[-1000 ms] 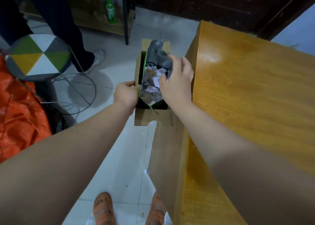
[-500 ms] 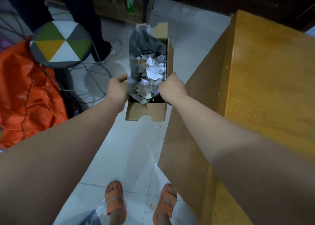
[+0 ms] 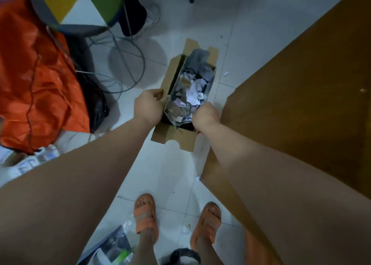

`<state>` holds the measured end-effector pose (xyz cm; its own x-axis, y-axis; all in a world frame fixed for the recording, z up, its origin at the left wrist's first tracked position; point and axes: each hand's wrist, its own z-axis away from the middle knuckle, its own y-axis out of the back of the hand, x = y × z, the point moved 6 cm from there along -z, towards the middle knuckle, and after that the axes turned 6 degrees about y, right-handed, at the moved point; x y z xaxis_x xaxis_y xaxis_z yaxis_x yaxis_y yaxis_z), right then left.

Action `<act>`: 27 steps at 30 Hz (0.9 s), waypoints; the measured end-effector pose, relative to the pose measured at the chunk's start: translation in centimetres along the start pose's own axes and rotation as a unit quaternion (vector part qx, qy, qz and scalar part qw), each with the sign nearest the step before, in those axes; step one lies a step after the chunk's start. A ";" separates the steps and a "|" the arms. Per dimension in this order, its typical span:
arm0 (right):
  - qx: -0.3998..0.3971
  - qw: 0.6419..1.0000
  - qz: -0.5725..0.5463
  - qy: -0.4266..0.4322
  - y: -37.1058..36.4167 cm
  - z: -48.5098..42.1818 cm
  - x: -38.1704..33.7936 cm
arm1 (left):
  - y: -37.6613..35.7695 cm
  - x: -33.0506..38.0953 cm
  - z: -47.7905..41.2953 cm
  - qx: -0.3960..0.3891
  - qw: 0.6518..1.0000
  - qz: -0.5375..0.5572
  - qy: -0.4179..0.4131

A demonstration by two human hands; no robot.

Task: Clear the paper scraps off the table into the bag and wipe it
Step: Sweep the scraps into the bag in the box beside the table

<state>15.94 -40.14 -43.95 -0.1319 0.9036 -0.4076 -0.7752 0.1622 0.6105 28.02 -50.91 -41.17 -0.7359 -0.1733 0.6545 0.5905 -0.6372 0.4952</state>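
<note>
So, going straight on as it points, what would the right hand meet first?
The right hand grips the plastic bag; straight on, probably the paper scraps inside, depth unclear.

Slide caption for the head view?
Left hand grips a brown cardboard box; right hand grips the grey plastic bag of paper scraps inside it, beside the wooden table.

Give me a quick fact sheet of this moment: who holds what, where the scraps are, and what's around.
Left hand: grips the bag by its left rim, next to the box flap
Right hand: grips the bag's right rim
Bag: grey plastic, mouth held open, sitting in a cardboard box on the floor
Paper scraps: piled inside the bag
Table: wooden, to the right of the box
Stray scrap: one white bit on the floor tiles between box and table
Nearby: colourful stool, orange sheet
</note>
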 end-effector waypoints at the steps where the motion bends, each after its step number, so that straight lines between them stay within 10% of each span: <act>1: 0.022 1.000 -0.006 -0.020 -0.8 -0.9 0.8 | -0.6 -0.7 -0.8 0.004 1.000 -0.028 -0.013; 6: 0.038 0.996 0.060 -0.049 -5.6 -5.4 6.6 | -6.1 -7.2 -3.8 -0.060 0.985 -0.160 -0.032; 20: 0.047 0.981 0.180 -0.047 -15.1 -13.6 21.0 | -19.0 -23.9 -7.2 -0.183 0.982 -0.016 0.032; 27: 0.053 0.984 0.163 -0.050 -15.5 -16.3 23.7 | -22.9 -24.3 -8.4 -0.182 0.975 -0.120 0.033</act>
<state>14.73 -27.68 -74.17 -0.2972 0.9482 -0.1119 -0.6327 -0.1078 0.7669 29.62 -38.41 -73.23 -0.8656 -0.0260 0.5001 0.2504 -0.8874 0.3872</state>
